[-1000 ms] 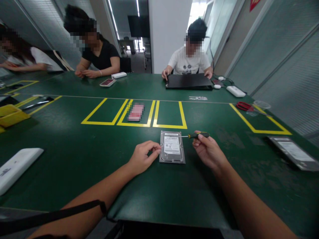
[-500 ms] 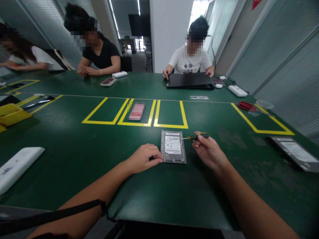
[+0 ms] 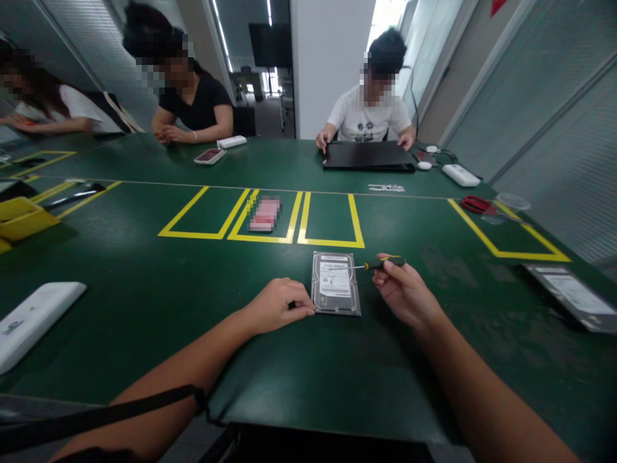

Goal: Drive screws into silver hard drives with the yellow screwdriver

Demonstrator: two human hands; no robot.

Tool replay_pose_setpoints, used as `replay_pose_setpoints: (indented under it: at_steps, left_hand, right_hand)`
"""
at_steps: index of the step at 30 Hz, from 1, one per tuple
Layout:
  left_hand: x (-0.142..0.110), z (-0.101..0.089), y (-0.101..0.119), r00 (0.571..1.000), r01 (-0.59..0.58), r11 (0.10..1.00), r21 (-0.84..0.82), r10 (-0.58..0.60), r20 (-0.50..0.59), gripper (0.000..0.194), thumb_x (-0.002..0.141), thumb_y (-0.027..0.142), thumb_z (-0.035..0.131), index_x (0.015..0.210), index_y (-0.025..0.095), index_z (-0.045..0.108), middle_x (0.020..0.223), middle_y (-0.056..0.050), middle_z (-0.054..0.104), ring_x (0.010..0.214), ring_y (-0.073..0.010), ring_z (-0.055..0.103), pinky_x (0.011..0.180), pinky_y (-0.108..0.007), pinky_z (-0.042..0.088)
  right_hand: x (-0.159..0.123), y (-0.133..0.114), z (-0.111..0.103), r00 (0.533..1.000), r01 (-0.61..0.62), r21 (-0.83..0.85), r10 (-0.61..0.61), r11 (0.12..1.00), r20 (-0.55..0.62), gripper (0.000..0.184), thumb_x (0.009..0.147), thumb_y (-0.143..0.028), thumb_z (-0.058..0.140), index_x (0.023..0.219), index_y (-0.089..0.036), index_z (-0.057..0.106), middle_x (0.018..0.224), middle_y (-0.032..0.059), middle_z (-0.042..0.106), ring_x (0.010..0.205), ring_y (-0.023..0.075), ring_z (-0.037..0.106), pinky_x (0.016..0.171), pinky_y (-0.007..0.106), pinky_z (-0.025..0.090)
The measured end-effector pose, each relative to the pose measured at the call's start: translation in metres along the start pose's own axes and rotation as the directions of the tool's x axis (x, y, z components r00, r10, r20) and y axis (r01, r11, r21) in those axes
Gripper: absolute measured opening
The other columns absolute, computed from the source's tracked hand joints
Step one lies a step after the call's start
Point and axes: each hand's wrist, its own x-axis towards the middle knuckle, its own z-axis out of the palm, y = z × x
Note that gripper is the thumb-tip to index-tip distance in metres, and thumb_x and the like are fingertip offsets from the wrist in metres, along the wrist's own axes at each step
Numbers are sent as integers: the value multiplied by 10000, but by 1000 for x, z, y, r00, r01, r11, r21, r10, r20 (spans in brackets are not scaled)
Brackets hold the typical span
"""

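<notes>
**Now steadying the drive by its near corner**

Left hand (image 3: 277,307) has slid from the hard drive's (image 3: 335,283) far-left edge to its near-left corner, fingers curled, holding nothing. Right hand (image 3: 405,292) pinches a small screwdriver (image 3: 380,263), tip over the drive, flat on the green surface (image 3: 144,289).

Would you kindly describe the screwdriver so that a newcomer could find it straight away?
Start at the green table and find the hard drive just below the yellow taped boxes. The screwdriver is pinched in the right hand beside the drive, its thin shaft reaching over the drive's top right corner. Its black and yellow handle sets it apart.
</notes>
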Motion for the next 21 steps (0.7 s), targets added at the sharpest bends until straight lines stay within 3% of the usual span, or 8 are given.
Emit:
replay_pose_setpoints:
  at_steps: [12,21]
  left_hand:
    - [-2,0,0,1000,-20,999,35,19,24,151,944,297,625,941,206,745,859,-2,732,794,-126,672,789,-277,454]
    - [-5,-1,1,990,-140,958,249,138,25,170,961,267,578,936,204,735,809,-8,716,767,-139,658,753,-296,414]
  right_hand:
    - [1,0,-1,1000,0,3,0,1000,2,361,649,-245,876,946,-159,689,682,-24,507,637,62,474,574,171,454]
    - [2,3,-5,1000,-2,15,1,1000,26,334,671,-230,858,952,-160,690,694,-23,511,630,66,473,571,184,461]
